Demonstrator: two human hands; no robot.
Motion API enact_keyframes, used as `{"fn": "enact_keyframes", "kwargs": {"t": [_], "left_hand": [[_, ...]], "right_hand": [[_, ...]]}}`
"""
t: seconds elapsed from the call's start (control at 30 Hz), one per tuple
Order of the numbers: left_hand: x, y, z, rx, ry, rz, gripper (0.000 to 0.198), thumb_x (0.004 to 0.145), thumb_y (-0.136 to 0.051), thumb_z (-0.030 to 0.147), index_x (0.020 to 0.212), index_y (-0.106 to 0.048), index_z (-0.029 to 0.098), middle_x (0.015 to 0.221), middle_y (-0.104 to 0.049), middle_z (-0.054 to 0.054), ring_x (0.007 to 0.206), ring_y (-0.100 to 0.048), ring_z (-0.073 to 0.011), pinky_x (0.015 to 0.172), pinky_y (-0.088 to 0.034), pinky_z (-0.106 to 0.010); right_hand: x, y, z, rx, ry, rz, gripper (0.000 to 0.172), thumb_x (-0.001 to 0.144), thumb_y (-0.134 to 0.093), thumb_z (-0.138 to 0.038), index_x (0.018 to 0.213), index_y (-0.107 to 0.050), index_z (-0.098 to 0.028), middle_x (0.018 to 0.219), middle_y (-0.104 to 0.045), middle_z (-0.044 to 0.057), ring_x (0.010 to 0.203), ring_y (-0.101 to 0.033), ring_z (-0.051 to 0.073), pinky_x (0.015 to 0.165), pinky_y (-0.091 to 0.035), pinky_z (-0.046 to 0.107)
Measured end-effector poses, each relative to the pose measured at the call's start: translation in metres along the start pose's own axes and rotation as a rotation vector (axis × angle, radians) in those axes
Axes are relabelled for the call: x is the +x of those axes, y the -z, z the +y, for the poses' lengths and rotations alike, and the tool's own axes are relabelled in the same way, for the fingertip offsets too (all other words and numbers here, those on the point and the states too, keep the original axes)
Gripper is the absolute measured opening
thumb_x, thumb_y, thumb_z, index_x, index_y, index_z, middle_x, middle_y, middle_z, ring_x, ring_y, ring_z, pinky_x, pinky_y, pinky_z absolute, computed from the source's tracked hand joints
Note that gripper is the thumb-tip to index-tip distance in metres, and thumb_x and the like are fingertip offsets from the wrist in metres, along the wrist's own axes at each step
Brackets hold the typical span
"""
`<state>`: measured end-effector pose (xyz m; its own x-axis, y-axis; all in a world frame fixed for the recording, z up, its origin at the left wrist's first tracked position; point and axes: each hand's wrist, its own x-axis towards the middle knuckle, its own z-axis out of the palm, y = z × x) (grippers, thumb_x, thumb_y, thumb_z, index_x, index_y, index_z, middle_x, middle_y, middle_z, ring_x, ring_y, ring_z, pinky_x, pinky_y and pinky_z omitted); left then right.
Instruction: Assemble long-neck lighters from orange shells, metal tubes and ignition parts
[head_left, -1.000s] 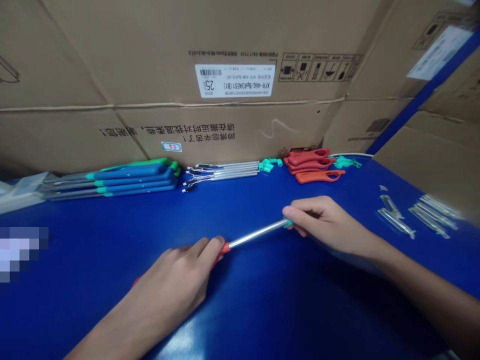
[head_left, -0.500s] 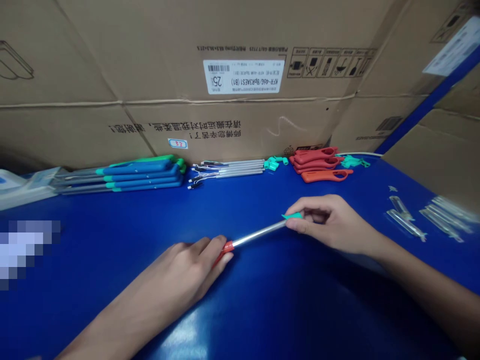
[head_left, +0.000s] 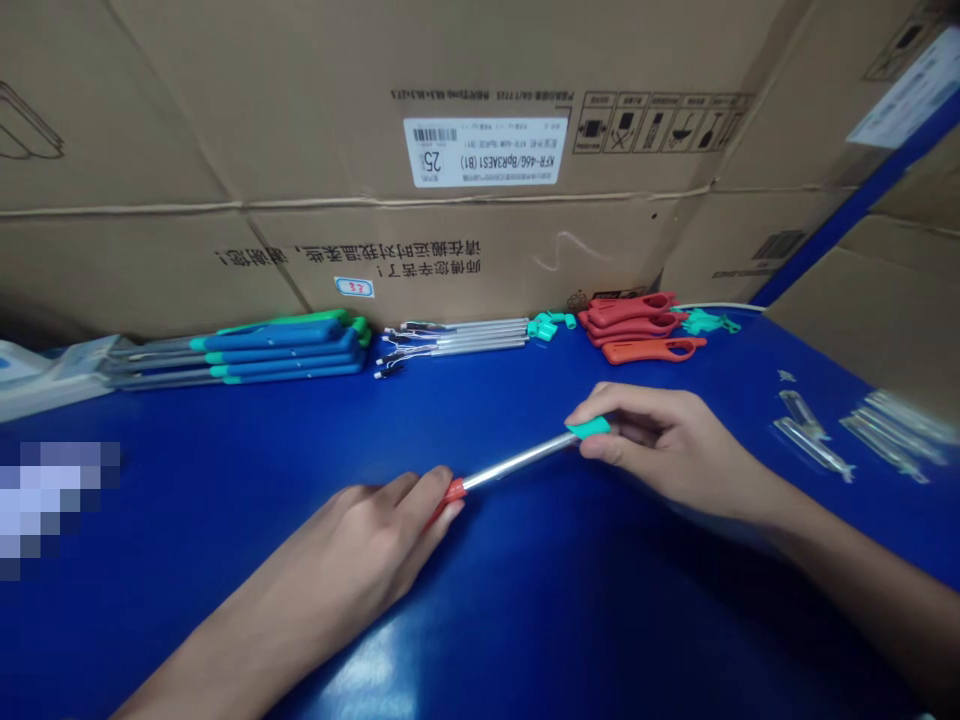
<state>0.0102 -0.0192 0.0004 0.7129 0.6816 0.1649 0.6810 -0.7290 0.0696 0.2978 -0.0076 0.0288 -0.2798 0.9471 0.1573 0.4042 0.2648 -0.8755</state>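
Note:
My left hand [head_left: 386,530] is wrapped round a red plastic handle [head_left: 455,490], most of which the fingers hide. A thin silver metal tube [head_left: 517,460] extends from this handle up and to the right. At the tube's far end, my right hand [head_left: 667,430] pinches a small teal plastic cap [head_left: 591,428] between thumb and fingers. The cap touches the tube end; how far it sits over it, I cannot tell. Both hands hold the piece above a blue table surface [head_left: 480,620].
Along a cardboard wall [head_left: 360,110] lie blue-handled tools [head_left: 292,350], silver tubes with wires [head_left: 480,338], teal caps [head_left: 546,326] and several red handles [head_left: 637,325]. More teal pieces [head_left: 705,321] are beside them. Clear packets [head_left: 814,448] lie at right.
The teal cap has turned in my right fingers and shows more of its side. My right hand has shifted very slightly; my left hand stays nearly still.

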Motion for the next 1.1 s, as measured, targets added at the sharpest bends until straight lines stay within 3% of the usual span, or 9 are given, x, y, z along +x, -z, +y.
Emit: {"fn": "enact_keyframes", "kwargs": {"t": [0.17,0.3,0.5,0.73,0.87,0.97,1.03,1.1], "left_hand": [[-0.001,0.000,-0.001,-0.005,-0.011,-0.016,0.028,0.107,-0.027,0.032,0.093,-0.050,0.023,0.066,-0.057,0.003,0.047,-0.062,-0.0167,0.046,-0.037,-0.029],[0.000,0.002,-0.001,0.001,-0.010,-0.034,0.028,0.107,-0.028,0.031,0.091,-0.050,0.023,0.065,-0.056,0.003,0.046,-0.061,-0.0169,0.046,-0.036,-0.030],[0.000,0.001,-0.002,0.043,-0.046,-0.002,0.027,0.107,-0.028,0.030,0.092,-0.050,0.023,0.065,-0.057,0.003,0.044,-0.059,-0.0172,0.045,-0.035,-0.031],[0.001,-0.002,-0.005,0.047,-0.051,0.021,0.028,0.106,-0.030,0.030,0.092,-0.052,0.022,0.066,-0.058,0.003,0.045,-0.060,-0.0163,0.044,-0.038,-0.029],[-0.001,0.000,-0.009,0.018,-0.063,0.129,0.023,0.106,-0.033,0.029,0.105,-0.055,0.021,0.072,-0.066,0.001,0.052,-0.065,-0.0158,0.048,-0.045,-0.027],[-0.003,0.004,-0.012,-0.012,-0.094,0.287,0.020,0.104,-0.037,0.029,0.111,-0.054,0.021,0.081,-0.071,-0.001,0.060,-0.069,-0.0150,0.055,-0.050,-0.024],[-0.005,0.008,-0.015,-0.019,-0.053,0.354,0.018,0.104,-0.038,0.028,0.113,-0.052,0.022,0.090,-0.072,-0.003,0.067,-0.071,-0.0144,0.062,-0.053,-0.022],[-0.006,0.011,-0.018,-0.054,-0.041,0.378,0.016,0.103,-0.038,0.028,0.113,-0.050,0.023,0.082,-0.070,-0.001,0.058,-0.066,-0.0118,0.061,-0.052,-0.020]], "right_hand": [[0.002,0.003,0.004,0.028,0.129,-0.023,0.009,0.080,-0.077,-0.030,0.082,-0.074,-0.022,0.086,-0.068,0.006,0.077,-0.065,0.018,0.066,-0.051,0.028],[0.001,0.003,0.004,-0.054,0.118,-0.018,0.009,0.080,-0.077,-0.030,0.084,-0.075,-0.022,0.085,-0.069,0.006,0.075,-0.064,0.017,0.065,-0.050,0.027],[-0.001,0.000,0.003,-0.206,-0.017,-0.041,0.026,0.085,-0.068,-0.043,0.085,-0.075,-0.018,0.066,-0.063,0.003,0.054,-0.048,0.012,0.048,-0.038,0.023],[-0.001,-0.003,0.002,-0.097,-0.101,-0.077,0.033,0.084,-0.067,-0.047,0.075,-0.069,-0.015,0.053,-0.041,-0.005,0.046,-0.033,0.007,0.041,-0.024,0.021],[-0.002,-0.004,-0.005,0.126,-0.143,-0.039,0.032,0.073,-0.080,-0.042,0.086,-0.068,-0.016,0.060,-0.051,-0.005,0.049,-0.041,0.007,0.043,-0.032,0.020],[-0.003,-0.006,-0.008,0.300,-0.161,-0.081,0.055,0.057,-0.091,-0.033,0.103,-0.066,-0.017,0.069,-0.061,-0.003,0.060,-0.055,0.011,0.055,-0.046,0.023],[-0.004,-0.009,-0.008,0.327,-0.181,-0.120,0.061,0.052,-0.093,-0.032,0.104,-0.066,-0.018,0.070,-0.062,-0.004,0.061,-0.056,0.011,0.057,-0.048,0.024],[-0.004,-0.012,-0.004,0.291,-0.182,-0.171,0.061,0.049,-0.095,-0.034,0.101,-0.068,-0.018,0.071,-0.063,-0.004,0.059,-0.052,0.009,0.055,-0.045,0.022]]}}
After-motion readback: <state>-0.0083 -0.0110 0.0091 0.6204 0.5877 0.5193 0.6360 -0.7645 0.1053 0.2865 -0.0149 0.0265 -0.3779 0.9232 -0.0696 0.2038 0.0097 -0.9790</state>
